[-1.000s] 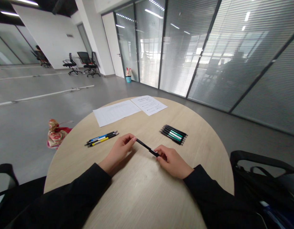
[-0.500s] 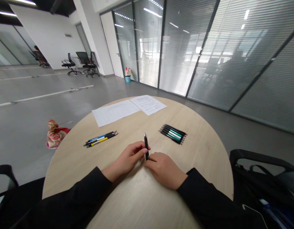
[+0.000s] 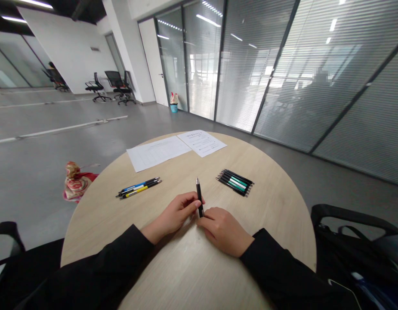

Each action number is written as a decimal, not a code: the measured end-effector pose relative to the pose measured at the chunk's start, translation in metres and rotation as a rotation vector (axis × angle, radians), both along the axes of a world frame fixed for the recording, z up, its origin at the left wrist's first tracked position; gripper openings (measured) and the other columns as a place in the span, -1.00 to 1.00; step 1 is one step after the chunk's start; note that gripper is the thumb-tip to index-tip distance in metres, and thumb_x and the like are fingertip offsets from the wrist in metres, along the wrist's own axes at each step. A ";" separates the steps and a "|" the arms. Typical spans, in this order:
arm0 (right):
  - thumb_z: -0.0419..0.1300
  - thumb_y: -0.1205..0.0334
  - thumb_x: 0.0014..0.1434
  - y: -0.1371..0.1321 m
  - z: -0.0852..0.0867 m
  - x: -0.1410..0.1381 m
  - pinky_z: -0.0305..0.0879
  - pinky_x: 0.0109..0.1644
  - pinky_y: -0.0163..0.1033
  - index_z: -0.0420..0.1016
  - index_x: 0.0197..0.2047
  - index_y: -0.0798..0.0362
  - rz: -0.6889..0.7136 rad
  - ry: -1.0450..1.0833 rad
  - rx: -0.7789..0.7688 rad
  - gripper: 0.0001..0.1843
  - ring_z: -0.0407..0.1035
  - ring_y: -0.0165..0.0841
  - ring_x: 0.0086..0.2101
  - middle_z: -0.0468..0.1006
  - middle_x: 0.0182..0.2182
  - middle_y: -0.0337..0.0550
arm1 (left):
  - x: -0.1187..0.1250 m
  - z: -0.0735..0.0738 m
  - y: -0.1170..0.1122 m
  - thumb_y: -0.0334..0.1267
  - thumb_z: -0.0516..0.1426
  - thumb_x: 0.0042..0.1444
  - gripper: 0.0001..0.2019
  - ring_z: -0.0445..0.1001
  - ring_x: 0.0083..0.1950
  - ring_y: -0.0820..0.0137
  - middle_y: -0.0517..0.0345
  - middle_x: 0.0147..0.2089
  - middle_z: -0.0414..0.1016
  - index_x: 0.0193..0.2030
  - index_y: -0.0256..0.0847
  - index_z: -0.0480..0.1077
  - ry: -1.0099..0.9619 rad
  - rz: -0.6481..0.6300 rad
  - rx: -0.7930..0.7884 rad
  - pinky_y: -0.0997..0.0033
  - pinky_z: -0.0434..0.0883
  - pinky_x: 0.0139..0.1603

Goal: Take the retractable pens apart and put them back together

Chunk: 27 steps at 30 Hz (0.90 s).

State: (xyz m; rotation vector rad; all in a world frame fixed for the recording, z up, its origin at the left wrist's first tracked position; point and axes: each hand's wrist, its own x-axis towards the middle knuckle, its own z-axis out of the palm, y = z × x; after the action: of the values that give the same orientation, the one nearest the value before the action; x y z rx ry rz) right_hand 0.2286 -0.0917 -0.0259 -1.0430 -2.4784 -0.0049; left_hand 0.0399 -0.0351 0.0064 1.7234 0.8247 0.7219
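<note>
A black pen point(image 3: 199, 196) stands almost upright above the table with its silver pointed tip up. My left hand point(image 3: 181, 211) is closed around its barrel, thumb in front and fingers behind. Curled at the pen's lower end is my right hand point(image 3: 223, 228), its fingers and thumb closed on that end, which they partly hide. To the left lies a small group of pens point(image 3: 139, 188) with blue, white and yellow parts. A row of several black pens point(image 3: 236, 182) with green and white parts lies side by side to the right.
Two printed sheets lie at the far side of the round wooden table point(image 3: 199, 267): one paper point(image 3: 158, 153) on the left, another paper point(image 3: 202, 143) beside it. A black chair point(image 3: 350, 215) holding a bag stands at the right. A patterned bundle point(image 3: 78, 183) rests on the floor.
The pen's top end looks slimmer and more pointed now, and the pen leans slightly more to the left. Both hands keep their hold. The whole view has shifted slightly.
</note>
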 end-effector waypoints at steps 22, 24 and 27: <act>0.15 0.41 0.31 -0.001 0.001 0.002 0.19 -0.22 -0.22 0.55 -0.23 0.08 -0.003 0.015 -0.047 -0.86 0.37 -0.28 -0.29 0.50 -0.36 -0.13 | 0.000 -0.001 0.001 0.01 0.14 0.26 -0.67 0.29 -0.35 0.39 0.19 -0.40 0.39 -0.27 -0.27 0.44 0.024 -0.017 0.010 0.40 0.27 -0.28; 0.15 0.41 0.31 -0.001 0.001 0.002 0.19 -0.22 -0.22 0.54 -0.21 0.08 0.006 0.026 -0.055 -0.87 0.37 -0.28 -0.28 0.51 -0.35 -0.12 | 0.000 0.000 0.001 0.00 0.14 0.26 -0.67 0.28 -0.36 0.40 0.20 -0.41 0.38 -0.28 -0.27 0.44 0.026 -0.015 0.011 0.41 0.27 -0.29; 0.16 0.42 0.29 -0.001 0.001 0.003 0.20 -0.21 -0.23 0.54 -0.17 0.08 0.018 0.036 -0.066 -0.86 0.37 -0.28 -0.26 0.52 -0.32 -0.11 | -0.001 0.001 0.001 0.00 0.13 0.26 -0.67 0.28 -0.37 0.41 0.22 -0.42 0.35 -0.29 -0.26 0.43 0.028 -0.008 0.015 0.42 0.27 -0.29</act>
State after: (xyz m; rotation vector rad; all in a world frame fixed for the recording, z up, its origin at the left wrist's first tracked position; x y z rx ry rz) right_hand 0.2315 -0.0926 -0.0249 -1.0392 -2.4701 0.1010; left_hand 0.0393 -0.0338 0.0075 1.7529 0.8334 0.7019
